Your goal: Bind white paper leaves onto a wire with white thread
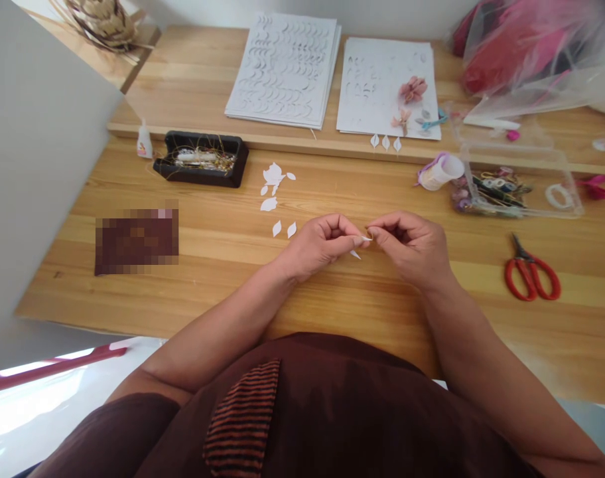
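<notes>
My left hand (315, 247) is closed in a pinch on a small white paper petal (367, 239), whose tip pokes out past the fingertips. Just below those fingers shows another white pointed piece (355, 254); whether it is held or lies on the table I cannot tell. My right hand (412, 249) pinches a thin golden wire (371, 232) right beside the petal's tip, and most of it is hidden by the fingers. To the left of my hands lie two white leaf-shaped cutouts (291, 230), with a small group of cutouts (272, 175) farther back.
Red-handled scissors (533, 277) lie at right. Behind stand a clear box of supplies (574, 206), a white roll (442, 170), a black tray with wire (237, 162) and a glue bottle (144, 143). Paper sheets (282, 73) and pink flowers (412, 89) rest on the raised shelf.
</notes>
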